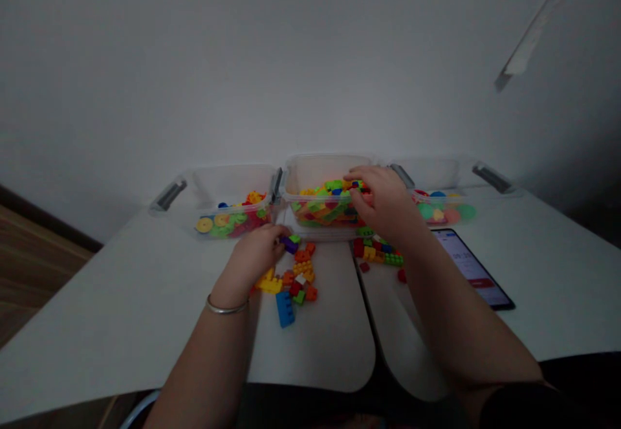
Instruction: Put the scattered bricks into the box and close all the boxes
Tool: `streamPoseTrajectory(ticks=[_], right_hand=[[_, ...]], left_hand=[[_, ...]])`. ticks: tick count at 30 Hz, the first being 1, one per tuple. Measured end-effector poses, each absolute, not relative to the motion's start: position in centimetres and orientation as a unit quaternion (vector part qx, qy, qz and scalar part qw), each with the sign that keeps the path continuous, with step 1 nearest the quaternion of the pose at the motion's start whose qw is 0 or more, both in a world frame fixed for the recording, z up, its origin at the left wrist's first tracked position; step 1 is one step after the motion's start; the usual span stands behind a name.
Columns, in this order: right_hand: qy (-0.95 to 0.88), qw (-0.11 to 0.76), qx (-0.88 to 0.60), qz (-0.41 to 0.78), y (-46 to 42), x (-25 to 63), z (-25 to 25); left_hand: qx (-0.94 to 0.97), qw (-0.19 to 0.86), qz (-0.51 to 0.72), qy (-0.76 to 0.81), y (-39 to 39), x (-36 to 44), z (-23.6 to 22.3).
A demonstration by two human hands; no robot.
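Observation:
My left hand (257, 251) is low over the table, its fingers closed on a purple toy brick (290, 244) beside a small green brick. Just below lies a loose group of bricks, among them a blue brick (285, 309), yellow bricks (269, 282) and several orange, red and green ones. My right hand (381, 197) reaches over the front rim of the middle clear bin (323, 167), thumb and fingers apart above the bricks (330, 199) heaped inside. Whether its fingertips touch a brick there I cannot tell.
A left clear bin (233, 176) holds wheels and small pieces; a right clear bin (429, 173) holds round coloured pieces. Another brick group (378, 252) lies by my right forearm. A phone (473, 267) rests further right. A dark gap (367, 299) splits the white tabletop.

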State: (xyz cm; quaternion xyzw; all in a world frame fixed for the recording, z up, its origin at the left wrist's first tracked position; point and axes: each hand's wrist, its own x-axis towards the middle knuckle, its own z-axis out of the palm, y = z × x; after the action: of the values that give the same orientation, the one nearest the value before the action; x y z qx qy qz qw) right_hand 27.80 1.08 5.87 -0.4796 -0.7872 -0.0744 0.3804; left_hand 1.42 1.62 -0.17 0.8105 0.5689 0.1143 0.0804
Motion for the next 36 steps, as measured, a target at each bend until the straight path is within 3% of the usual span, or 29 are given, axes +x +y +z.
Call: streamPoseTrajectory(ticks=[7, 13, 22, 30, 36], right_hand=[[-0.82, 0.405, -0.403, 0.029, -0.6, 25.0, 5.9], [-0.838, 0.32, -0.418, 0.144, -0.7, 22.8, 4.4], [-0.806, 0.298, -0.458, 0.228, -0.6, 22.5, 3.9], [-0.79, 0.306, -0.466, 0.256, -0.5, 22.7, 4.0], [-0.78, 0.379, -0.462, 0.187, -0.2, 23.2, 4.3]], left_hand=[[0.82, 0.093, 0.284, 0.489, 1.1, 2.8, 0.3], [0.835, 0.051, 0.321, 0.443, 0.4, 3.8, 0.4], [0.851, -0.041, 0.372, 0.369, 0.7, 3.6, -0.2], [0.854, -0.048, 0.396, 0.333, 0.7, 3.8, -0.1], [0.85, -0.044, 0.384, 0.358, 0.5, 3.6, 0.2]])
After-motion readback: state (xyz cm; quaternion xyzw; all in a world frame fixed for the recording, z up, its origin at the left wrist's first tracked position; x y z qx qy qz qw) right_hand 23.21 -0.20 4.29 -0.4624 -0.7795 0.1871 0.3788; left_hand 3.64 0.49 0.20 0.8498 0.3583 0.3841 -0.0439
